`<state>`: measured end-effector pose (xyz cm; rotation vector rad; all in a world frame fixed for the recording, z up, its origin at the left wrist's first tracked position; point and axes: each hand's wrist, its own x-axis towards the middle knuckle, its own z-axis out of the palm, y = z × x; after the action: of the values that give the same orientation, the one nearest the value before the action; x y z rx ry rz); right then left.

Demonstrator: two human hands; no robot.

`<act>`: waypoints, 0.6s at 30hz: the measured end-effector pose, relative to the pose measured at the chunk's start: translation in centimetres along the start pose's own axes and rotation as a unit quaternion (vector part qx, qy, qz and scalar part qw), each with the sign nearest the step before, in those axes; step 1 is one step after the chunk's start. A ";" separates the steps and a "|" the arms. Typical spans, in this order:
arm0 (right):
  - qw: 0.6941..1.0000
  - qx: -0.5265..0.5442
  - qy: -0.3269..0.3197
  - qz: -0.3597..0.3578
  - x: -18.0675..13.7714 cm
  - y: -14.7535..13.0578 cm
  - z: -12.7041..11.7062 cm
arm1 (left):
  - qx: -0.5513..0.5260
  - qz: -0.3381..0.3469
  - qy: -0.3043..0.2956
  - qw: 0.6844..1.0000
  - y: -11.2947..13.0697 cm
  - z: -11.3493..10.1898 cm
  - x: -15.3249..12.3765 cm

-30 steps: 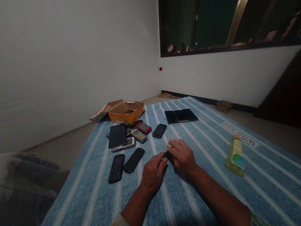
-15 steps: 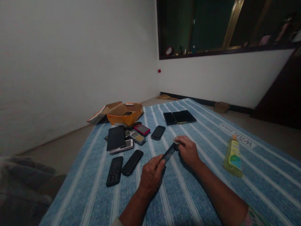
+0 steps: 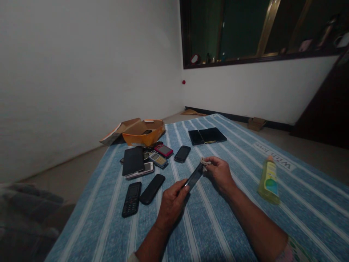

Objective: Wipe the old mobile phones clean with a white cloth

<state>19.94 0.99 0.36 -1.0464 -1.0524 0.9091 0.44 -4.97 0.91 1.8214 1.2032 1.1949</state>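
Observation:
My left hand point(image 3: 171, 205) grips the near end of a dark phone point(image 3: 194, 177) and holds it tilted above the blue striped mat point(image 3: 218, 225). At the phone's far end my right hand point(image 3: 220, 173) pinches a small whitish wad of cloth point(image 3: 203, 161) against it. A pile of old phones point(image 3: 147, 160) lies to the left of my hands, with two dark handsets point(image 3: 141, 192) nearer to me. A single black phone point(image 3: 182, 154) sits just beyond my hands.
An open orange cardboard box point(image 3: 141, 133) stands at the mat's far left corner. Three black smartphones point(image 3: 207, 135) lie in a row farther back. A yellow-green bottle point(image 3: 268, 179) lies on the mat to my right. White walls and a dark window close off the room.
The phone has come up from under my hands and now shows tilted between them. My right hand slid with the cloth toward its far end.

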 end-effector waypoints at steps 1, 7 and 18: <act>1.000 -0.002 0.005 -0.011 -0.1 -0.4 0.0 | -0.010 -0.001 -0.001 1.000 0.1 0.0 0.0; 0.981 -0.045 0.019 -0.186 -0.9 -2.4 -0.1 | -0.048 -0.017 -0.027 0.998 -0.2 0.0 0.4; 0.869 -0.222 -0.044 -0.440 -4.2 -4.7 1.4 | -0.040 0.020 -0.042 0.998 1.0 0.3 0.2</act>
<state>17.96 -3.91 4.13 -0.7405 -1.6624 -0.0425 1.06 -5.12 1.75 1.8248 1.0611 1.1605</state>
